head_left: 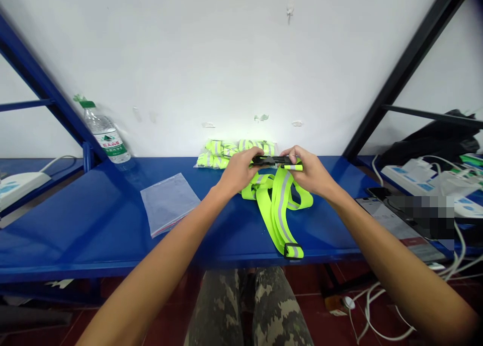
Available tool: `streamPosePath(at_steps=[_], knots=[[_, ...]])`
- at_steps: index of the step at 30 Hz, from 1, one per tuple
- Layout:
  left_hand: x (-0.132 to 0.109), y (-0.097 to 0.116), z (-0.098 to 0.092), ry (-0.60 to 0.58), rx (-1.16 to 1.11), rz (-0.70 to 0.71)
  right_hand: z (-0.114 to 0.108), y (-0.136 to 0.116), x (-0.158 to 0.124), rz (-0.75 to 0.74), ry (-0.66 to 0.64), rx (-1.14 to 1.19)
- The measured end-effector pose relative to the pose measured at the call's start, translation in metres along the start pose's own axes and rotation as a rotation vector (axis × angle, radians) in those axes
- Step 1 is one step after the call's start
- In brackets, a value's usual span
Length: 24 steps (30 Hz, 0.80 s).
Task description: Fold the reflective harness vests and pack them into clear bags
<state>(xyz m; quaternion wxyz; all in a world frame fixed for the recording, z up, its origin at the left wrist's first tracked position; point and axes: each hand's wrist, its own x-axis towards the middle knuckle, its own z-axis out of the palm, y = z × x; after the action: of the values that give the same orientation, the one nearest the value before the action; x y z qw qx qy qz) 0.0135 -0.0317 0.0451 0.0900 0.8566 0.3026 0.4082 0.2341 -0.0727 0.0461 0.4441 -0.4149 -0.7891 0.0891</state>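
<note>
Between my two hands is a black plastic buckle (272, 160), held level above the blue table. My left hand (241, 167) is closed on its left end, and my right hand (305, 169) pinches its right end along with a short piece of strap. From the buckle hangs a neon-yellow reflective strap (281, 197) with a grey stripe, looped and folded on the tabletop. A black slider (293, 251) sits on the strap's lower end near the front edge. Behind my hands lie clear bags of similar straps (219, 152). My fingertips partly cover the buckle.
Clear zip bags (169, 202) lie on the blue table (94, 225) at left. A water bottle (107, 135) leans against the wall. To the right are a phone (378, 192), power strips (407, 180) and white cables (368, 306).
</note>
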Motion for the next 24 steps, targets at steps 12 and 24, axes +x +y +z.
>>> streamPosePath(at_steps=[12,24], knots=[[0.021,-0.005,-0.022,-0.192,-0.444,-0.3,-0.005,-0.004,0.002,-0.083,0.116,-0.068],[0.02,-0.007,-0.011,-0.241,-0.836,-0.445,0.003,-0.006,0.002,-0.3,0.119,-0.157]])
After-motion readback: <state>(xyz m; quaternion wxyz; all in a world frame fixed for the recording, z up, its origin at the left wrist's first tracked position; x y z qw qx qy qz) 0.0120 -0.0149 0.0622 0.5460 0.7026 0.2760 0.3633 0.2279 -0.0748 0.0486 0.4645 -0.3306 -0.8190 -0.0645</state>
